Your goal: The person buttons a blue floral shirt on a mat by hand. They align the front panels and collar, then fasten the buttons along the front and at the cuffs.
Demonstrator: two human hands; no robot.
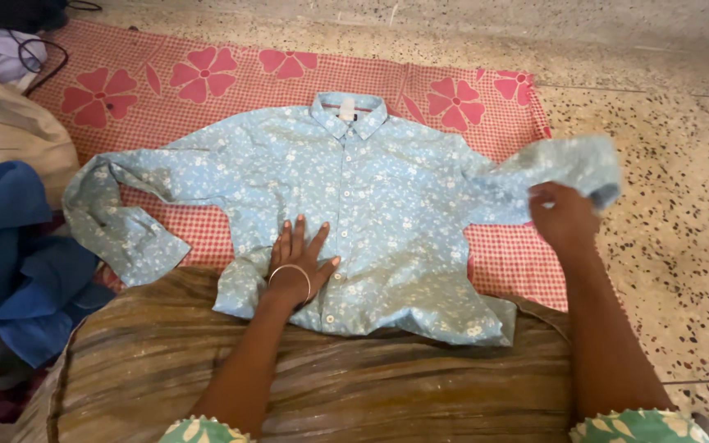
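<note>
Folding stage: left hand (pixel 301 261) lies flat, fingers spread, pinning the blue floral shirt (pixel 371 205) at centre frame; right hand (pixel 564 215) grips its sleeve (pixel 572 164), which wants drawing inward.

Soft even daylight, faint shadows, no glare; right hand (pixel 564 215) and lifted sleeve (pixel 572 168) motion-blurred; overall slightly soft.
</note>
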